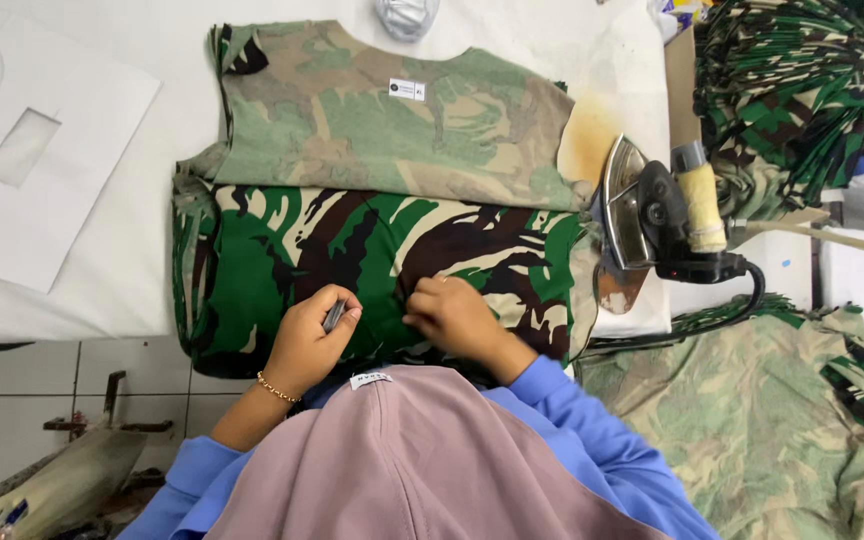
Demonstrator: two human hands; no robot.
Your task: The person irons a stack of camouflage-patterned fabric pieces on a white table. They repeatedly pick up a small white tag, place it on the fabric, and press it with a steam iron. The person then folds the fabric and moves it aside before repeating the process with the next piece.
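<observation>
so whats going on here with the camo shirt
A person leans over a padded white board with a folded camouflage shirt on it. The left hand holds a small dark pen-like tool in its grip at the fabric, while the right hand presses the cloth flat. An iron stands on end at the right, untouched.

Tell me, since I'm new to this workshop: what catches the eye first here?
The camouflage shirt folded across the ironing table, dark green below, faded inside-out above. The left hand grips a small dark tool while the right hand presses the fabric. At the right edge an iron rests tipped up.
</observation>
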